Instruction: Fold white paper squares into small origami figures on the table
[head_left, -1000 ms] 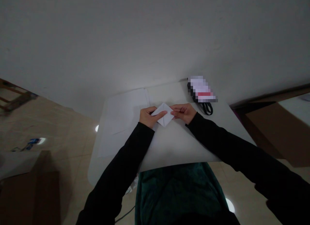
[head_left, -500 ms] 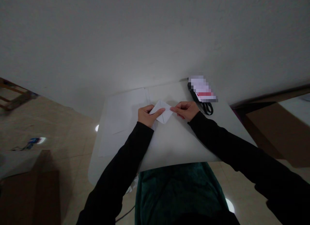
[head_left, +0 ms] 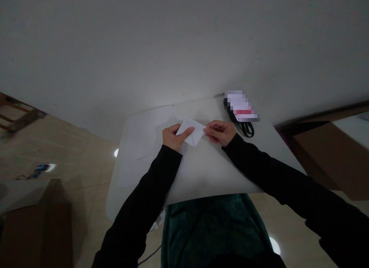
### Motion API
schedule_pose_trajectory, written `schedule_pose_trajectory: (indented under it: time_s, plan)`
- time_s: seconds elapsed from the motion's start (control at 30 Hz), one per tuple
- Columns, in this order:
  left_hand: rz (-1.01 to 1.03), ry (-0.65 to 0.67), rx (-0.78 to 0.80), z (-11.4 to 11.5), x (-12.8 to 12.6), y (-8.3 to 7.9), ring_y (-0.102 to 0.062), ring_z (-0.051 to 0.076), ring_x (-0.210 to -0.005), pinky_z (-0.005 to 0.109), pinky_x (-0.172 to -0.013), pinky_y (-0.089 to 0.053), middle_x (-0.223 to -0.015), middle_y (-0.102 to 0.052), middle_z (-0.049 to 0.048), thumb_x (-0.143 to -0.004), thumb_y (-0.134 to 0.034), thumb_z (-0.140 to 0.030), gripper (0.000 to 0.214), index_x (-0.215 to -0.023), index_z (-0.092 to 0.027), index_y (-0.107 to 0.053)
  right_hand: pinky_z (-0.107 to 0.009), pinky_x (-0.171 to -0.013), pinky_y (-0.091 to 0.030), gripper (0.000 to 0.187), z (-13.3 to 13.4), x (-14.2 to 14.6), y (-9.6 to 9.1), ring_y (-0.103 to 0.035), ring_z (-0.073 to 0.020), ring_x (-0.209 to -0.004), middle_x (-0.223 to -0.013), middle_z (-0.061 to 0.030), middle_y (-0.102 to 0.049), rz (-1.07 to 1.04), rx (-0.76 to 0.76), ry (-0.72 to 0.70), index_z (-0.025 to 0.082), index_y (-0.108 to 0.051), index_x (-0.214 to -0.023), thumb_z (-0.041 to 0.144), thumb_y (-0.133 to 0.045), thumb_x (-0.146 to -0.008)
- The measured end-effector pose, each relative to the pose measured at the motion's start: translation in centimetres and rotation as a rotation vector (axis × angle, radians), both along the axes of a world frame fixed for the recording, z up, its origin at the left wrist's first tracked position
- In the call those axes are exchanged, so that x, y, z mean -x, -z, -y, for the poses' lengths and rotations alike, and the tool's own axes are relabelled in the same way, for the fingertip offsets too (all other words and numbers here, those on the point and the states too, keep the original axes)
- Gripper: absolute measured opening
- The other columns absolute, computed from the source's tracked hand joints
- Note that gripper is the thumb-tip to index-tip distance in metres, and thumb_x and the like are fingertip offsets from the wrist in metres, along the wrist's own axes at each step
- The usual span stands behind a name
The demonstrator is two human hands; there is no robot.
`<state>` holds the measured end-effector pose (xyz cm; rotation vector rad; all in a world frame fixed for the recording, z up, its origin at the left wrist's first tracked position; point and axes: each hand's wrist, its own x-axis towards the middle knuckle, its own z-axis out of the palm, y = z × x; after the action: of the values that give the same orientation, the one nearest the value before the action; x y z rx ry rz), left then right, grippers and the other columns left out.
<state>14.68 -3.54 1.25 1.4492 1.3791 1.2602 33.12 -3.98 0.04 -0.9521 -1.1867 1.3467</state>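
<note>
A small piece of folded white paper (head_left: 197, 135), roughly diamond-shaped with a crease down its middle, is held above the table. My left hand (head_left: 173, 136) grips its left side, the thumb lying flat on top and the fingers underneath. At the paper's right corner, my right hand (head_left: 220, 132) pinches the tip between thumb and fingers. Larger white sheets (head_left: 141, 137) lie on the table to the left, partly under my left hand and forearm.
The white table (head_left: 213, 168) stands against a grey wall (head_left: 184, 49). At its back right rests a blurred white-and-red item (head_left: 242, 108) on a black strapped object (head_left: 248, 129). Dark green cloth (head_left: 213, 229) covers my lap. Brown boxes (head_left: 331, 152) stand at the right.
My left hand has shifted slightly left and the paper has tilted a little with it. My right hand stays at the right corner, its fingers slightly repositioned.
</note>
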Motion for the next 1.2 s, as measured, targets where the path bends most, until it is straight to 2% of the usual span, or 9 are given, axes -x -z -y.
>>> schedule_pose_trajectory:
  time_s: [0.13,0.33,0.43,0.6,0.73,0.87,1.0,1.1,1.2]
  plan:
    - [-0.013,-0.007,-0.016,0.1,-0.1,-0.2,-0.037,0.006,-0.045,0.021,-0.041,-0.027,-0.048,-0.044,-0.0037,-0.06,-0.077,-0.046,0.039,-0.051,-0.014,-0.058,-0.021,-0.036,-0.043,0.041,0.1,0.4,-0.1,-0.058,-0.0102,-0.044,-0.059,0.0042,-0.061,-0.007,-0.055,0.063,0.018,-0.06,-0.081,0.038,-0.084,-0.053]
    - [-0.067,-0.013,-0.096,0.4,-0.2,-0.2,-0.04,0.008,-0.047,0.022,-0.044,-0.03,-0.05,-0.048,-0.0027,-0.062,-0.076,-0.047,0.036,-0.055,-0.014,-0.062,-0.022,-0.039,-0.046,0.035,0.7,0.4,-0.4,-0.057,-0.0094,-0.044,-0.054,0.0046,-0.059,0.122,-0.145,0.098,0.019,-0.055,-0.074,0.041,-0.079,-0.061]
    - [-0.12,-0.005,-0.157,0.6,0.0,-0.6,-0.042,0.009,-0.048,0.022,-0.045,-0.032,-0.05,-0.049,-0.0027,-0.064,-0.075,-0.047,0.035,-0.055,-0.015,-0.063,-0.023,-0.041,-0.049,0.035,0.8,0.3,-0.6,-0.061,-0.0118,-0.049,-0.056,0.004,-0.06,0.098,-0.138,0.102,0.02,-0.055,-0.075,0.039,-0.08,-0.061]
    - [-0.351,-0.027,-0.471,0.9,0.8,-0.9,-0.049,0.01,-0.05,0.024,-0.052,-0.039,-0.053,-0.058,0.0001,-0.068,-0.075,-0.043,0.028,-0.057,-0.018,-0.067,-0.029,-0.051,-0.057,0.037,0.2,0.0,-1.2,-0.069,-0.0176,-0.059,-0.067,-0.0019,-0.07,-0.137,0.045,-0.045,0.018,-0.061,-0.079,0.044,-0.079,-0.061]
    - [-0.457,0.116,-0.711,0.8,1.8,-0.4,-0.058,0.014,-0.055,0.026,-0.054,-0.044,-0.064,-0.068,0.0041,-0.072,-0.073,-0.039,0.017,-0.071,-0.022,-0.073,-0.031,-0.068,-0.059,0.031,0.2,-0.3,-1.4,-0.071,-0.0169,-0.071,-0.076,-0.0046,-0.073,-0.269,0.206,-0.156,0.017,-0.069,-0.077,0.043,-0.078,-0.064]
    - [-0.538,0.135,-0.918,0.8,2.2,-0.2,-0.061,0.013,-0.057,0.025,-0.053,-0.045,-0.066,-0.069,0.0041,-0.08,-0.066,-0.036,0.016,-0.078,-0.023,-0.074,-0.032,-0.077,-0.058,0.024,0.4,-0.3,-1.2,-0.07,-0.0159,-0.077,-0.078,-0.0022,-0.073,-0.344,0.261,-0.112,0.02,-0.071,-0.075,0.035,-0.082,-0.059]
    - [-0.626,0.138,-1.109,0.8,1.9,-0.6,-0.064,0.013,-0.059,0.024,-0.054,-0.046,-0.068,-0.071,0.0039,-0.086,-0.058,-0.036,0.021,-0.084,-0.021,-0.073,-0.03,-0.077,-0.056,0.022,0.4,-0.1,-0.9,-0.068,-0.014,-0.073,-0.074,-0.0013,-0.072,-0.408,0.343,-0.089,0.02,-0.071,-0.072,0.029,-0.083,-0.055]
    - [-0.658,0.135,-1.211,0.8,1.8,-0.8,-0.064,0.012,-0.059,0.023,-0.054,-0.046,-0.068,-0.071,0.0025,-0.086,-0.061,-0.029,0.014,-0.088,-0.018,-0.07,-0.026,-0.074,-0.055,0.02,0.4,0.1,-0.8,-0.066,-0.0127,-0.074,-0.075,-0.0021,-0.071,-0.456,0.378,-0.111,0.017,-0.071,-0.072,0.025,-0.079,-0.056]
    - [-0.735,0.167,-1.272,0.9,1.8,-0.8,-0.063,0.011,-0.061,0.023,-0.054,-0.045,-0.071,-0.071,0.0025,-0.082,-0.064,-0.016,0.01,-0.092,-0.016,-0.067,-0.022,-0.07,-0.053,0.016,0.4,0.3,-0.7,-0.064,-0.0118,-0.072,-0.073,-0.0021,-0.07,-0.489,0.403,-0.058,0.015,-0.072,-0.069,0.02,-0.076,-0.055]
